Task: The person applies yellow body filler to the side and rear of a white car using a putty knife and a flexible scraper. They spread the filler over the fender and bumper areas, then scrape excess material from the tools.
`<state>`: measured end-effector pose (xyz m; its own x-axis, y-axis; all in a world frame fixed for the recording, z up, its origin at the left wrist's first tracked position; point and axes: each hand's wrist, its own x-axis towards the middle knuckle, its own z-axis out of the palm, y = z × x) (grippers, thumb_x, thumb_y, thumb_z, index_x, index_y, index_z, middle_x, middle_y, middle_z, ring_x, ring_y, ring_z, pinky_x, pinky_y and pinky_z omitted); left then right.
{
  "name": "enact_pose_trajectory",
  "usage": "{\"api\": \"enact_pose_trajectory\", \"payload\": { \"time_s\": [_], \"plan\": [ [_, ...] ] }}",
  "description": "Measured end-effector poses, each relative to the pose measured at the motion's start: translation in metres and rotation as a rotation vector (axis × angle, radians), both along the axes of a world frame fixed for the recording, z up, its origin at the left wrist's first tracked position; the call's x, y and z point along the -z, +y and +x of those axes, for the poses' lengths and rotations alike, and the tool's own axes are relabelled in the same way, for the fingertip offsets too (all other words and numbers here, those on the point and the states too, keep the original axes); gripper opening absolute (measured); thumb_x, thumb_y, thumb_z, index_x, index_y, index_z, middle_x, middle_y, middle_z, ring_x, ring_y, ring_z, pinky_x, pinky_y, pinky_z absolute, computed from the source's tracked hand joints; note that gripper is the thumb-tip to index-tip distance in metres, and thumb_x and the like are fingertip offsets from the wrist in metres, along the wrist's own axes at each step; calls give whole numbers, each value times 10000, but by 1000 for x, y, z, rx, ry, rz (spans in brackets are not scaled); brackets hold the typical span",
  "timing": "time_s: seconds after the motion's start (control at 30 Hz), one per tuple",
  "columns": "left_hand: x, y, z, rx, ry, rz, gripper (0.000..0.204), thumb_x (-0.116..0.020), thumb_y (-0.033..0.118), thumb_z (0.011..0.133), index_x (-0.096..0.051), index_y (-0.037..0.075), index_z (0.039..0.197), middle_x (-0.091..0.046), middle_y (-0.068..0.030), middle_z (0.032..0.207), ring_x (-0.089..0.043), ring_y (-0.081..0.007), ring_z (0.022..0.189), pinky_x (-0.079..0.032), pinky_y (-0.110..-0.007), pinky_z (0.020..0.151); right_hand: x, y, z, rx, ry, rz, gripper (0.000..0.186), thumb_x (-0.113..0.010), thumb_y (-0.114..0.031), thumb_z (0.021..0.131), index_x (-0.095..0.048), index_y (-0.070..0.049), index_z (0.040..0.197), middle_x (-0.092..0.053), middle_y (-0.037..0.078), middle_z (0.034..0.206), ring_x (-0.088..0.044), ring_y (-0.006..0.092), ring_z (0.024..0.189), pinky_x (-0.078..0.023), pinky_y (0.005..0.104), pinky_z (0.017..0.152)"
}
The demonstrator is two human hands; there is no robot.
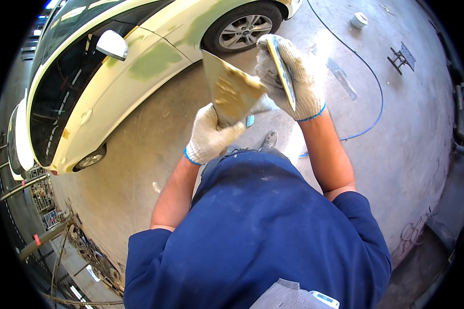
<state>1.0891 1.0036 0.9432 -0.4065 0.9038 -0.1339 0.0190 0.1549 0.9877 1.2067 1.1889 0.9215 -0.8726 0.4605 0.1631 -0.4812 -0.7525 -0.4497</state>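
My left hand (209,135), in a white knit glove with blue cuff, grips a flat board (227,87) smeared with thick olive-yellow paste, tilted up in front of me. My right hand (304,85), gloved alike, is raised just right of it, closed on a narrow flat spreader (282,72) with yellowish paste along it. Whitish crumpled material (267,62) sits at its fingertips; I cannot make out what it is. Beyond both hands is a cream car (118,103) with sanded green patches on its panels.
A blue hose (371,123) curves across the concrete floor (412,144). A white bucket (359,20) and a small dark metal stand (401,59) are at the upper right. My shoe (270,139) shows below the hands. Metal racks and parts (51,206) line the lower left.
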Motion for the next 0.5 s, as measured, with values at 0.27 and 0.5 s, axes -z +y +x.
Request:
{"api": "enact_pose_trajectory", "payload": {
  "time_s": [0.27, 0.5],
  "plan": [
    [0, -2, 13, 193, -46, -303, 428, -711, 60, 782, -604, -50, 1181, -659, -43, 909, -566, -63, 624, -477, -245, 523, -14, -14, 5, 60, -83, 34, 242, -633, -286, 998, -634, -60, 1083, -676, 30, 917, -643, 80, 750, -542, 232, 655],
    [-2, -1, -7, -64, -182, -78, 214, -689, 118, 806, -573, 36, 967, -582, -19, 749, -534, -84, 552, -454, -237, 494, -22, -13, 18, 363, -292, 436, 274, -731, -181, 924, -631, -32, 1130, -674, 17, 987, -620, 51, 859, -529, 214, 772]
  ]
}}
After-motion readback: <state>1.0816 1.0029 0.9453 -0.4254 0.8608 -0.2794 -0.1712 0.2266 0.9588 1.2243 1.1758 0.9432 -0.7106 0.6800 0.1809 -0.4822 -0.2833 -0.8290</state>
